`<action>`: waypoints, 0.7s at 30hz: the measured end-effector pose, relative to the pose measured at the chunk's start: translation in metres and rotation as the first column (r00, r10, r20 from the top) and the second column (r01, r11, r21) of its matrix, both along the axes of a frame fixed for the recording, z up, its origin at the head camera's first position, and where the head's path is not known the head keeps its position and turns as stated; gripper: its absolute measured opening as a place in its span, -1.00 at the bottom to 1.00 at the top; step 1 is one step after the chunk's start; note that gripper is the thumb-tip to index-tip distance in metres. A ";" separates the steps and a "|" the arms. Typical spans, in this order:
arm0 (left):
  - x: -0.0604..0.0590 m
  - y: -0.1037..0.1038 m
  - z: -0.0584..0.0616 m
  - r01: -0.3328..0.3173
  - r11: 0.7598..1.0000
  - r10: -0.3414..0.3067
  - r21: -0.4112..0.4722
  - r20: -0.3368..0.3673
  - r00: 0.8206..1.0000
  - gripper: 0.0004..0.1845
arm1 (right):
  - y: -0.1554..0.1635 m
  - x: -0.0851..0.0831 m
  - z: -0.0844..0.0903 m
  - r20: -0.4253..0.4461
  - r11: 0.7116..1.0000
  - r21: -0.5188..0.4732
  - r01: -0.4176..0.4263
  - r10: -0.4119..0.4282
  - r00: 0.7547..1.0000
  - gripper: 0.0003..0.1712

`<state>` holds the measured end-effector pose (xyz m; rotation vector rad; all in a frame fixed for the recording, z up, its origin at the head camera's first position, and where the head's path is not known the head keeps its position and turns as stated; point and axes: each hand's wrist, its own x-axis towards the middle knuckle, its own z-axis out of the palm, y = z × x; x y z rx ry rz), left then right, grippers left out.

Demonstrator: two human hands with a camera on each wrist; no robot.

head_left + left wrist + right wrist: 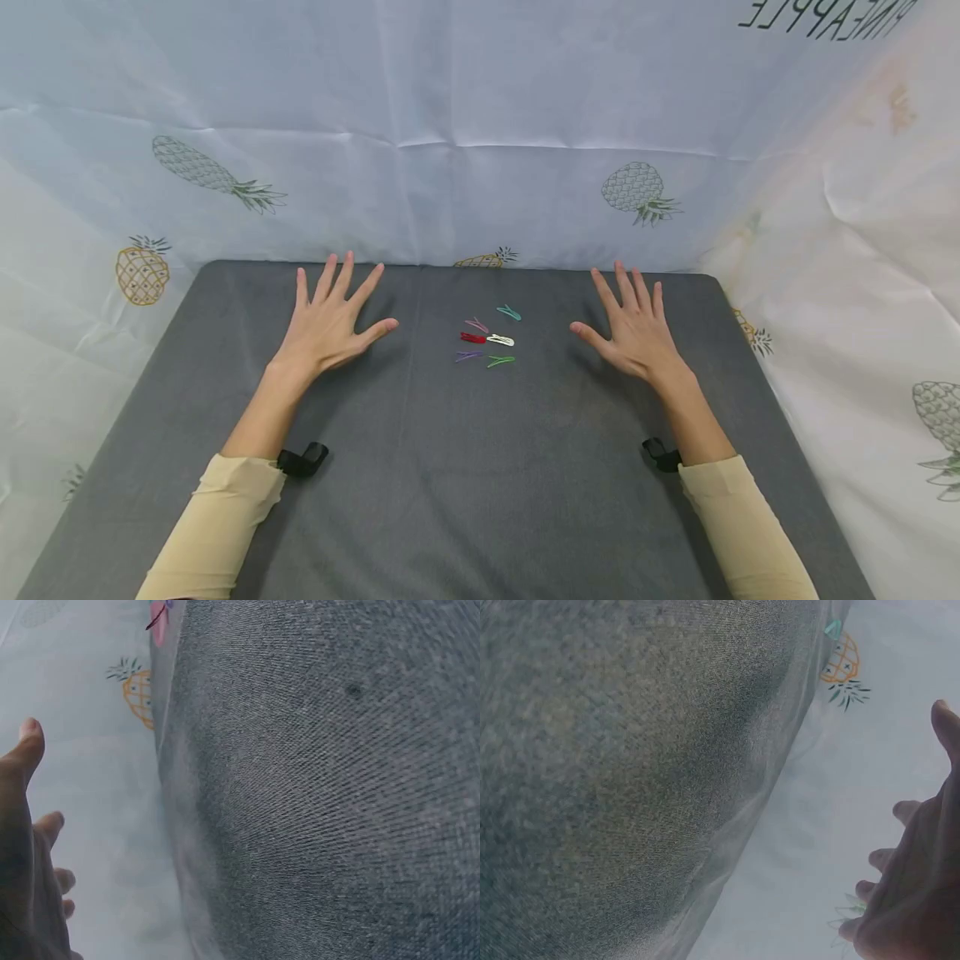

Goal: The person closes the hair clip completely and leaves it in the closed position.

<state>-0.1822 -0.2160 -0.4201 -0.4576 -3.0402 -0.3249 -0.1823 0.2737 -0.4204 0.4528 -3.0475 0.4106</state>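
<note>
A pale cloth printed with pineapples (637, 193) hangs behind and along both sides of what I'm looking at, and under it lies a dark grey surface (450, 483) with a fine weave. From the head view I see both my hands spread flat on that surface, palms down, fingers straight and fanned wide, holding nothing. My left hand (330, 323) lies left of centre, thumb pointing inward; my right hand (633, 329) mirrors it on the other side. Between them, well apart from either thumb, sits a small cluster of hair clips: a teal clip (509, 313) farthest back, a pink clip (476, 324) just beside it, then a red clip (472, 337) end to end with a white clip (500, 340), and nearest me a purple clip (467, 356) next to a green clip (500, 361). Cream sleeves (225, 517) cover my forearms, each with a black strap (302, 459) at the wrist. The wrist views show only blurred grey cloth and the edges of my fingers (30, 746).
</note>
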 end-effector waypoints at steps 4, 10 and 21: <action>-0.001 0.000 0.002 -0.002 1.000 0.002 0.013 0.007 1.000 0.01 | -0.001 -0.001 0.000 -0.002 1.000 -0.006 -0.001 0.000 1.000 0.15; -0.001 0.001 0.002 -0.001 1.000 0.000 0.023 0.028 1.000 -0.01 | -0.005 -0.003 0.000 0.011 1.000 0.005 -0.012 0.012 1.000 0.15; -0.003 0.013 0.001 0.024 0.998 -0.030 0.060 0.108 0.994 -0.08 | -0.021 -0.006 0.002 0.020 0.992 -0.117 -0.054 0.057 0.998 0.10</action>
